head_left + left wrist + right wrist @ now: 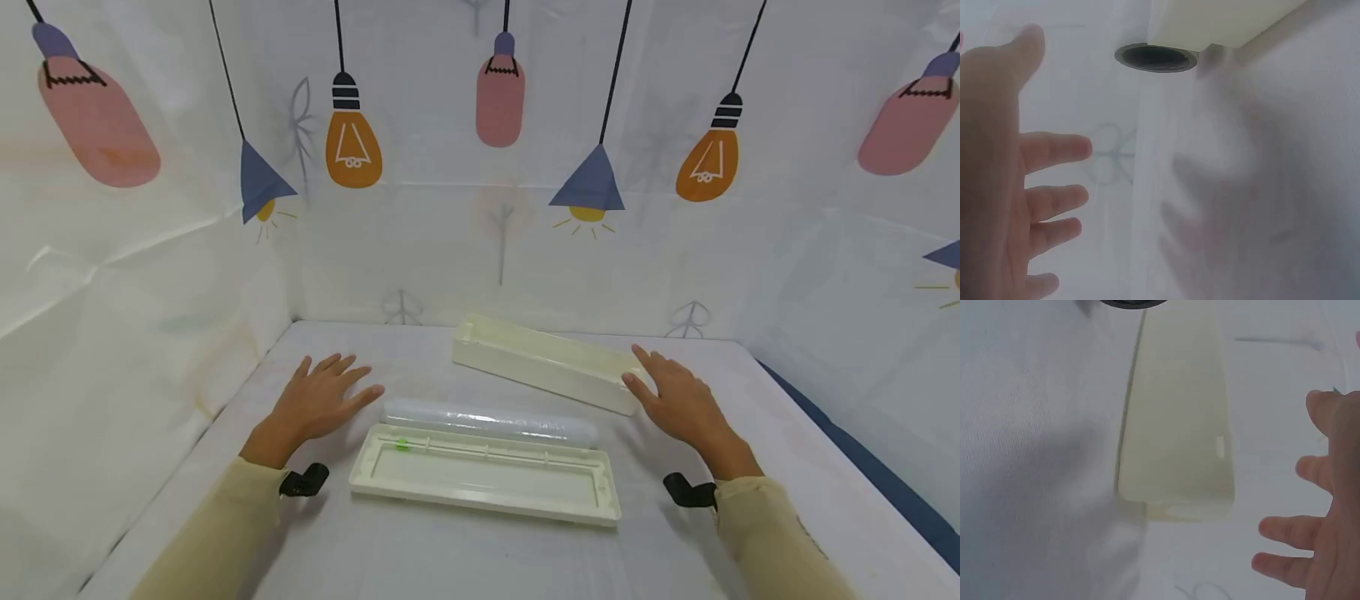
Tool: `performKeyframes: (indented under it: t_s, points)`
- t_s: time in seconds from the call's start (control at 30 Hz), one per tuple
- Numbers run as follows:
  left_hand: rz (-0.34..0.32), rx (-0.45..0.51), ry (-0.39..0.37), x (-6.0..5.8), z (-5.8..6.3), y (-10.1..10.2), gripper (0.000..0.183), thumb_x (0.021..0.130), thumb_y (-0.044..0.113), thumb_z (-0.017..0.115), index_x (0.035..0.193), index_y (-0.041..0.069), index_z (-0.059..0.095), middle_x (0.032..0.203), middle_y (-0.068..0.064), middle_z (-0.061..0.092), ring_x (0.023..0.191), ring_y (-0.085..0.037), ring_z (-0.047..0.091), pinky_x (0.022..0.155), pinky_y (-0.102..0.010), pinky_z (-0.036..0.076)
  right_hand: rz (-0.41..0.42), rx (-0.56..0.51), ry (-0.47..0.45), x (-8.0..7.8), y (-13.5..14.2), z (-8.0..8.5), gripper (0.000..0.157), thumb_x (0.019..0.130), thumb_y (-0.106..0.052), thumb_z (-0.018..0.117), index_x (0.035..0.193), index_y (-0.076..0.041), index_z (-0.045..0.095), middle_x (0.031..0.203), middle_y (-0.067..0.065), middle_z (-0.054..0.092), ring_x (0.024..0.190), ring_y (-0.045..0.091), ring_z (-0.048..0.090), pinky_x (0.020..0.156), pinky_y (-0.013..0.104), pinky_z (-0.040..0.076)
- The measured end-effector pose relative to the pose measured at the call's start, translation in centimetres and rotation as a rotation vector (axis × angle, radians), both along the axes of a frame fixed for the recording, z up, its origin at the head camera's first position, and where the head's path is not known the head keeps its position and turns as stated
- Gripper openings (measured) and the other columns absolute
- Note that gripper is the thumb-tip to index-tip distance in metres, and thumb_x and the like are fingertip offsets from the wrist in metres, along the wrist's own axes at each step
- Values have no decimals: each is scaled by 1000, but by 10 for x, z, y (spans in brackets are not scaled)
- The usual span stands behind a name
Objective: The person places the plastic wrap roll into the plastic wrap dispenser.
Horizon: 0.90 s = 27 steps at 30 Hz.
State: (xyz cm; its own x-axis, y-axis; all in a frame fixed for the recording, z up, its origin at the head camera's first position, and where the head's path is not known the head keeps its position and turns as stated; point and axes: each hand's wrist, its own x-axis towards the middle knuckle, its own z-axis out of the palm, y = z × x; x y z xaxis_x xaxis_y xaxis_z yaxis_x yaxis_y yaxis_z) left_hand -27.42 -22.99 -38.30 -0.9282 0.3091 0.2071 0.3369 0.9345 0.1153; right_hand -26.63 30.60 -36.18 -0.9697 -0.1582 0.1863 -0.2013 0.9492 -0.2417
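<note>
A clear plastic wrap roll [487, 419] lies crosswise on the table, right behind a cream lid [487, 512]. A small green slider [402, 445] sits on a rail along the lid's far side. Behind them, at an angle, stands a long cream box [536, 382]. My left hand [315, 404] hovers left of the roll, fingers spread and holding nothing; the left wrist view shows the roll's hollow core end [1157, 58] apart from it. Near the box's right end is my right hand [684, 407], fingers extended, nothing in its grasp. The box's end [1175, 444] fills the middle of the right wrist view.
All of this lies on a white-covered table [420, 558]. A white sheet printed with hanging lamps [427, 242] encloses the back and sides. Dark blue material [862, 454] shows past the table's right edge.
</note>
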Motion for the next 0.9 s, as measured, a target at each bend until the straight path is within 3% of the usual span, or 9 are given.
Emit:
performKeyframes:
  t_s: [0.2, 0.47, 0.6, 0.9]
  points:
    - [-15, -1, 35, -5, 0, 3, 63, 101, 58, 46, 135, 9, 64, 145, -21, 51, 133, -44, 45, 111, -72, 16, -17, -161, 15, 1, -1, -6, 73, 106, -55, 36, 156, -2, 32, 153, 30, 35, 138, 52, 32, 106, 70, 28]
    - [-96, 22, 110, -10, 0, 7, 43, 100, 37, 62, 125, 4, 70, 135, -21, 60, 125, -41, 54, 102, -63, 40, -92, -282, 41, 0, 0, -16, 70, 106, -53, 39, 150, 2, 42, 149, 31, 41, 131, 52, 42, 105, 67, 34]
    - [-110, 63, 80, -18, 0, 15, 40, 100, 35, 62, 125, 5, 70, 132, -19, 63, 122, -40, 56, 96, -59, 47, -107, -310, 64, -2, 2, -21, 64, 105, -48, 44, 146, 2, 47, 146, 32, 45, 129, 51, 44, 102, 67, 37]
    - [-76, 171, -59, -28, 2, 35, 43, 103, 39, 56, 131, 9, 67, 131, -13, 65, 118, -35, 61, 94, -57, 49, -133, -403, 57, -3, 2, -35, 55, 105, -37, 51, 141, 3, 52, 142, 30, 50, 126, 46, 49, 99, 63, 42]
